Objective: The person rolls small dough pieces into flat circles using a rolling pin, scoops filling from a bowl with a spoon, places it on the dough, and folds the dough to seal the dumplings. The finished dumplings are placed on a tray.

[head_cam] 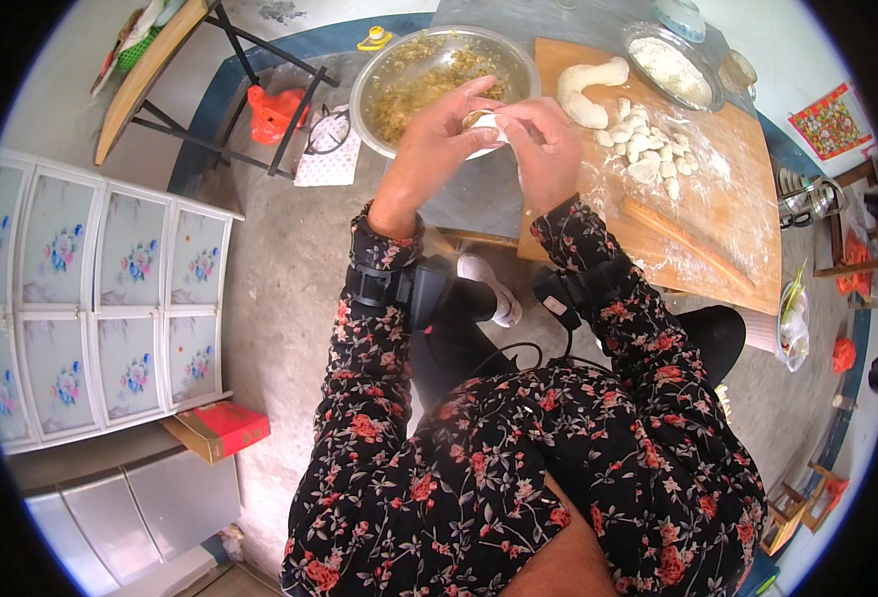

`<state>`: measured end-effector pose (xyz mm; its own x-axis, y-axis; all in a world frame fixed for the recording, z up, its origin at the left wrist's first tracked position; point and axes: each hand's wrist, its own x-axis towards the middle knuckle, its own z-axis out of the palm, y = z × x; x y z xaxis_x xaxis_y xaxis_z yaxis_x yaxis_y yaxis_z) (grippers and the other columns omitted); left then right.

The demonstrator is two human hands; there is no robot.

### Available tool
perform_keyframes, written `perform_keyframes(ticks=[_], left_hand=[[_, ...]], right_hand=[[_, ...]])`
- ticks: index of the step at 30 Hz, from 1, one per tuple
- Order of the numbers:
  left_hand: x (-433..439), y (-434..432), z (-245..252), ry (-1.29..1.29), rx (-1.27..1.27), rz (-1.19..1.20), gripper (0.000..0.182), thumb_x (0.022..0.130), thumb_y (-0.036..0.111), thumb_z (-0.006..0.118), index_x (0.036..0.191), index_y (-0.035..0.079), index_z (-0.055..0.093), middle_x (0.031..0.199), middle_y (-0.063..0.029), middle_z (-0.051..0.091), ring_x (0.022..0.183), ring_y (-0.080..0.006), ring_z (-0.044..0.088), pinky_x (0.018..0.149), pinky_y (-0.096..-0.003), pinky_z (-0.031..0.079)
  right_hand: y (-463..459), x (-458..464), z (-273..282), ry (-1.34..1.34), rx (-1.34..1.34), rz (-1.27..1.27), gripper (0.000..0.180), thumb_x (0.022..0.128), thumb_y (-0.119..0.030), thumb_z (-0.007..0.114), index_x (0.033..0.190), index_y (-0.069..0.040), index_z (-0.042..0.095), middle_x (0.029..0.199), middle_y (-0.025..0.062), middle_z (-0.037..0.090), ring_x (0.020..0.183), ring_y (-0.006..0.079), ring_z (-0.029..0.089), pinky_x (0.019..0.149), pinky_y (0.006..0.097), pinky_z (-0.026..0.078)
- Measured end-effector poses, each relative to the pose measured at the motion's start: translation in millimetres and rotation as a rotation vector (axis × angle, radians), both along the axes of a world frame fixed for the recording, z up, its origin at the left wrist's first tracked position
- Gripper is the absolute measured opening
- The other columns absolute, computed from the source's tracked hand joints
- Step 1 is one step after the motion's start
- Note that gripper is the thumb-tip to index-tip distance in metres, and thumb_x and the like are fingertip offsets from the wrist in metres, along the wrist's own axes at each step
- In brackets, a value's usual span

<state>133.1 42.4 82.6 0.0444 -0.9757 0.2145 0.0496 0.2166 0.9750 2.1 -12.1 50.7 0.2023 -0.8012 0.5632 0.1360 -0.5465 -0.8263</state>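
Between my two hands is a dough wrapper folded around a bit of filling. My left hand cups it from the left, and the fingers of my right hand pinch its right edge. Just beyond them stands a large metal bowl of chopped filling. To the right, a floured wooden board carries a thick curved roll of dough, a pile of small dough pieces and a wooden rolling pin.
A bowl of flour stands at the board's far edge, near a glass jar. White cabinets with floral panels line the left side. A folding table leans at upper left beside a red plastic bag. A red box juts out below the cabinets.
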Motion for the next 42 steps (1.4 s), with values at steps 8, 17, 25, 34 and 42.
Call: perform_keyframes(ticks=[8, 17, 25, 34, 42], left_hand=[[-12.9, -2.0, -23.1, 0.263, 0.107, 0.134, 0.035, 0.083, 0.000, 0.058, 0.118, -0.001, 0.054, 0.104, -0.0075, 0.062, 0.092, -0.0134, 0.059, 0.082, -0.0270, 0.050], [-7.7, -0.2, -20.1, 0.273, 0.052, 0.040, 0.030, 0.086, 0.001, 0.056, 0.116, -0.001, 0.055, 0.106, -0.0089, 0.061, 0.094, -0.0157, 0.060, 0.083, -0.0291, 0.050], [-13.3, -0.2, -25.8, 0.325, 0.061, 0.057, 0.032, 0.085, 0.000, 0.057, 0.116, -0.004, 0.054, 0.110, -0.0108, 0.059, 0.097, -0.0177, 0.059, 0.084, -0.0299, 0.050], [-11.7, 0.3, -31.6, 0.412, 0.035, 0.131, 0.030, 0.082, -0.001, 0.059, 0.112, -0.005, 0.056, 0.106, -0.0096, 0.061, 0.094, -0.0166, 0.060, 0.082, -0.0295, 0.051], [-5.3, 8.6, -27.4, 0.304, 0.002, 0.177, 0.027, 0.080, -0.002, 0.061, 0.106, 0.000, 0.062, 0.094, -0.0050, 0.065, 0.086, -0.0119, 0.061, 0.077, -0.0252, 0.049]], right_hand=[[3.5, 10.4, -7.5, -0.212, 0.186, 0.033, 0.013, 0.077, -0.004, 0.062, 0.089, -0.001, 0.064, 0.087, 0.0067, 0.060, 0.080, 0.0142, 0.057, 0.075, 0.0258, 0.044], [3.3, -0.4, 5.9, -0.030, -0.010, 0.009, 0.017, 0.073, -0.004, 0.063, 0.090, -0.004, 0.067, 0.089, 0.0076, 0.058, 0.083, 0.0183, 0.057, 0.076, 0.0271, 0.044], [2.7, 0.2, -2.3, -0.113, 0.027, -0.023, 0.010, 0.073, -0.002, 0.062, 0.082, -0.002, 0.066, 0.083, 0.0082, 0.060, 0.078, 0.0175, 0.057, 0.071, 0.0268, 0.045], [1.7, 5.3, 3.2, -0.024, -0.010, -0.001, 0.010, 0.074, -0.005, 0.061, 0.084, -0.004, 0.066, 0.086, 0.0085, 0.059, 0.083, 0.0201, 0.055, 0.075, 0.0291, 0.044], [-7.3, 4.7, 15.2, 0.172, -0.339, 0.001, 0.019, 0.070, -0.009, 0.066, 0.089, -0.009, 0.067, 0.095, 0.0069, 0.056, 0.094, 0.0230, 0.051, 0.082, 0.0325, 0.042]])
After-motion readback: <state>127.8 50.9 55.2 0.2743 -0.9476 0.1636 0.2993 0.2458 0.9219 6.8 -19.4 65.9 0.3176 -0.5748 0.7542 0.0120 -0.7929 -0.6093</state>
